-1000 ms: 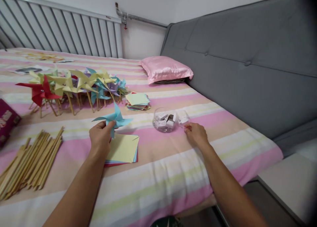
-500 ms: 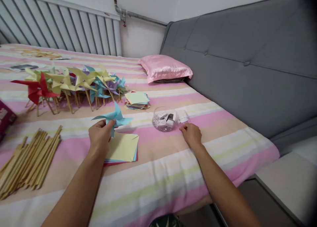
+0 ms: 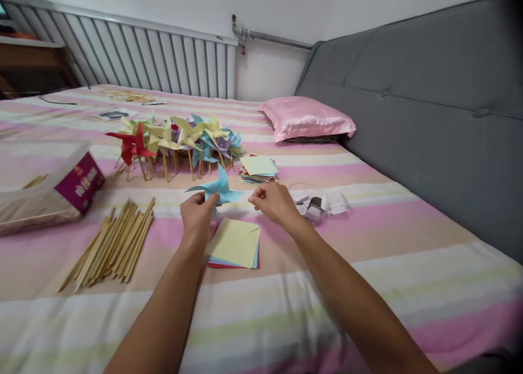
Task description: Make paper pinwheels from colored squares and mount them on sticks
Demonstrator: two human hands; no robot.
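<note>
Between the thumb and fingers of my left hand is a light blue paper pinwheel, its blades folded in. My right hand hovers just right of it, fingertips pinched together; anything between them is too small to make out. Under my left hand lies a stack of square paper sheets, yellow on top with blue and red edges below. Behind my right wrist stands a clear bowl with small white boxes, partly hidden, and a clear lid lies beside it.
Wooden sticks lie at the left, near a clear plastic box with a purple label. Finished pinwheels on sticks cluster behind, with a second paper stack beside them. A pink pillow rests against the grey headboard.
My right hand has left the clear lid beside the bowl and come left toward the blue pinwheel, still pinched. The view has swung left, bringing the plastic box into sight.
</note>
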